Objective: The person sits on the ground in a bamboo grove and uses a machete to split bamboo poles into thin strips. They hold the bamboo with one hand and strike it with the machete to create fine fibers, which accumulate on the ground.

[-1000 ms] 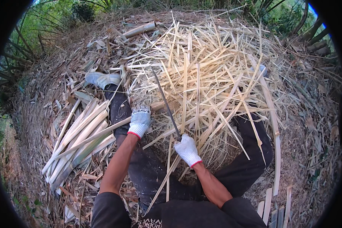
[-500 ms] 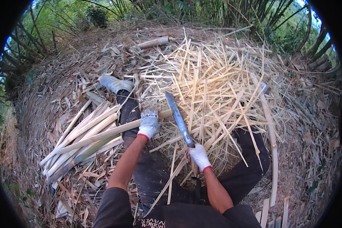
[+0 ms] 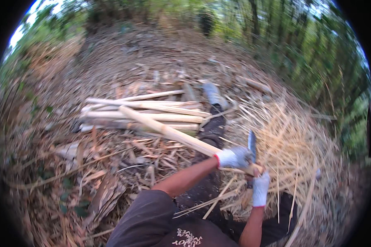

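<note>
Dry leaf litter spreads toward blurred green foliage and what may be a dark bush.

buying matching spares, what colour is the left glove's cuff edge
The cuff edge of the left glove is red, best seen in the head view.

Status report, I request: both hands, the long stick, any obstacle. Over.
Left hand closed around pale stick. Right hand at stick's end, beside knife; its grip unclear. Loose slivers lie close.

The ground, covered in dry leaf litter, bears a stack of pale split staves and, farther right, a loose heap of thin strips.
</note>
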A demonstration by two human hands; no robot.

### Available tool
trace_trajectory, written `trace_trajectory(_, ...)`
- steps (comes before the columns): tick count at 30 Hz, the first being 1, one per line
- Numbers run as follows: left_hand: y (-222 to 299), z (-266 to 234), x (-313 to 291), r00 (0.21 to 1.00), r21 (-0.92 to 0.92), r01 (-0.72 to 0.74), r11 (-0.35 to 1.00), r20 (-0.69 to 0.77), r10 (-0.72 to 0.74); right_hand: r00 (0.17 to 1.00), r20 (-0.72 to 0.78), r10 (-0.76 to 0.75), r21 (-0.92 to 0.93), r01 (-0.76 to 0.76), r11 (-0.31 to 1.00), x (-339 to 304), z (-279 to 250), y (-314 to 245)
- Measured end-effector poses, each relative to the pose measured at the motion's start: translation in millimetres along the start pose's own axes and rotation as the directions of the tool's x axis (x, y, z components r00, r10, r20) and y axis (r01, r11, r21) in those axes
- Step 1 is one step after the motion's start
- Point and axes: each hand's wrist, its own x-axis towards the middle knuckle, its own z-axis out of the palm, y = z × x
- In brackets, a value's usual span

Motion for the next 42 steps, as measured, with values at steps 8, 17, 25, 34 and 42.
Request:
trace_trajectory(8, -67, 18, -113, 0.378, 0.225, 0.549, 0.805, -0.926, 0.001, 0.976, 0.109, 0.188, 0.044, -0.194, 0.980, -74, -4, 24)
trace_trajectory(17, -186, 46, -246, 0.184, -0.745, -0.633, 0.209, -0.408, -0.894, 0.957, 0.154, 0.247, 0.064, -0.259, 0.964, -110, -42, 46)
trace_trajectory(25, -134, 26, -214, -0.016, -0.586, -0.041, 0.809, -0.809, -0.587, 0.997, -0.013, 0.082, 0.128, -0.080, 0.989, -60, -56, 36)
trace_trajectory(34, -154, -183, -341, -0.443, -0.414, 0.562, 0.716, -0.882, -0.162, 0.982, 0.067, 0.175, 0.166, -0.184, 0.969, -47, -17, 50)
trace_trajectory(42, -172, -75, -275, -0.462, -0.512, 0.116, 0.851, -0.786, -0.410, 0.960, -0.059, 0.273, 0.030, -0.271, 0.962, -96, -69, 82)
